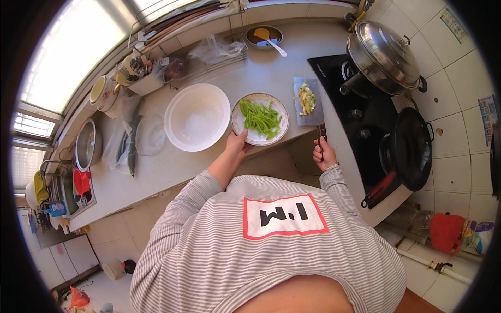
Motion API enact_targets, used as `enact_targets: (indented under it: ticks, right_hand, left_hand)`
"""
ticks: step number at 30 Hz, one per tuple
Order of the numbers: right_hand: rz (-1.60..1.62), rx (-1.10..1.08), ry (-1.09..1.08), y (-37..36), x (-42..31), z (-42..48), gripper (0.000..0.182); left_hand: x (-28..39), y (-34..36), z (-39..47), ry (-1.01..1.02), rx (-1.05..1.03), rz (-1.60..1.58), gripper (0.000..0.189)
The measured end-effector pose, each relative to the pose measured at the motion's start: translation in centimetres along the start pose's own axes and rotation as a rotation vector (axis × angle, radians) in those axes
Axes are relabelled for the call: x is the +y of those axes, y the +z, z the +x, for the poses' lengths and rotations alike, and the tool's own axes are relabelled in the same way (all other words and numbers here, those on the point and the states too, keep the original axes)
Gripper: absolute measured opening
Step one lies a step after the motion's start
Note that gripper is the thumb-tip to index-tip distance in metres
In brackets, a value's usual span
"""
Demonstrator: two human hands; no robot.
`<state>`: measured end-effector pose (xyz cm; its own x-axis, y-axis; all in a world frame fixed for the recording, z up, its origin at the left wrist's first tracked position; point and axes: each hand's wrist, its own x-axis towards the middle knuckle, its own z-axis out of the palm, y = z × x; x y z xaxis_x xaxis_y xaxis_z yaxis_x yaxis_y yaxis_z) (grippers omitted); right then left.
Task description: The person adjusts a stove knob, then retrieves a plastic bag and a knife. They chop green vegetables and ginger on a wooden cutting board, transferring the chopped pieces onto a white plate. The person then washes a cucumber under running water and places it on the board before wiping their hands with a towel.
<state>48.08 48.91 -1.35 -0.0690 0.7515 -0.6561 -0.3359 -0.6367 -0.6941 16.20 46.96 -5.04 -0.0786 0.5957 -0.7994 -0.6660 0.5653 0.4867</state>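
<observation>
My left hand [237, 143] grips the near-left rim of a patterned plate [285, 113], which bears sliced green vegetable strips [261, 118]. In my right hand [325, 153] is the dark wooden handle of a cleaver [312, 119]. Its broad blade lies flat, level with the plate and to its right, carrying chopped pieces, pale yellow and light green [306, 98]. Just left of the plate stands a large white bowl [197, 117] with nothing in it. Whether the blade touches the counter I cannot tell.
At right, a black gas hob [336, 78] holds a lidded steel pot [385, 54] and a black wok [413, 148]. Behind stands a bowl of dark liquid [254, 37] with a spoon across it. Leftward lie a bagged cucumber [131, 146], a steel basin [89, 144] and the sink [92, 199].
</observation>
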Motion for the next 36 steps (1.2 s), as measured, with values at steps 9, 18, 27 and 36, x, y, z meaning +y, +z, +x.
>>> enact_targets:
  ticks: [9,18,27,36]
  right_hand:
    - [-0.033,0.006,0.035,-0.4,0.4,1.0,0.032]
    - [-0.133,0.004,0.103,0.5,-0.5,2.5,0.033]
    - [-0.188,0.257,0.106,2.3,-0.3,0.1,0.036]
    - [-0.259,0.637,-0.086,1.2,3.5,-3.5,0.047]
  left_hand:
    - [0.5,1.1,0.0,0.01,0.021,-0.056,0.037]
    - [1.1,0.9,-0.1,0.064,-0.005,-0.224,0.039]
    - [1.7,-1.2,-2.8,0.0,-0.045,0.063,0.053]
    - [2.1,-9.8,-8.3,-0.009,-0.05,-0.322,0.06]
